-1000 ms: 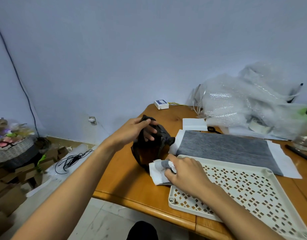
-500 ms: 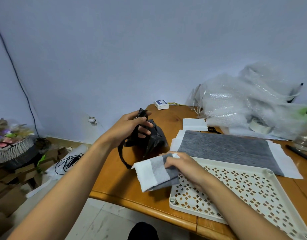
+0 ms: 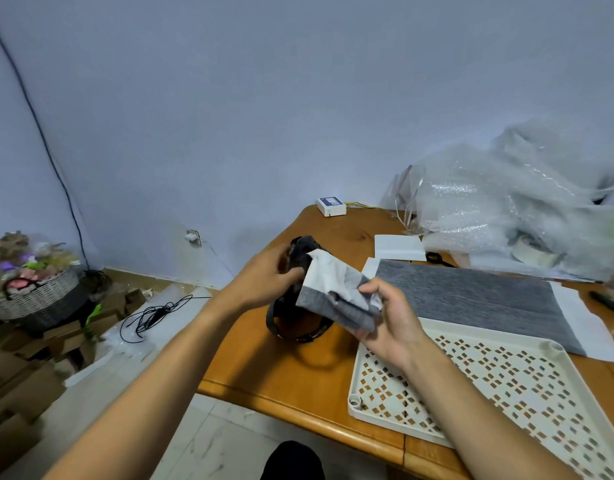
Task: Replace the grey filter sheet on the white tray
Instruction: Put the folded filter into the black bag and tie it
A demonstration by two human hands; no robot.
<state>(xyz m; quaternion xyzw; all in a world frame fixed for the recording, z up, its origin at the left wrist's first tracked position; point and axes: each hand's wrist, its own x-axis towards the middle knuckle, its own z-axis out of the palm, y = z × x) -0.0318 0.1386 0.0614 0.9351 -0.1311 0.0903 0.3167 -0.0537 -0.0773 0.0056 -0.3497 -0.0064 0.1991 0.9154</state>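
Observation:
The white perforated tray (image 3: 499, 372) lies bare on the wooden table in front of me, at the right. Behind it a flat grey filter sheet (image 3: 468, 299) rests on white paper. My right hand (image 3: 392, 327) holds a crumpled grey-and-white filter sheet (image 3: 336, 296) above the table, left of the tray. My left hand (image 3: 267, 282) grips a black bag (image 3: 298, 320) with straps, and the crumpled sheet's white end touches the bag's top opening.
A pile of bubble wrap (image 3: 506, 202) fills the table's back right. A small white box (image 3: 331, 206) sits at the far edge, a white pad (image 3: 399, 247) nearby. On the floor to the left are a basket (image 3: 35, 292), a black cable (image 3: 156, 317) and cardboard pieces.
My right hand lifted the crumpled sheet off the tray's corner and raised it to the bag's opening. My left hand moved the bag slightly, holding it upright.

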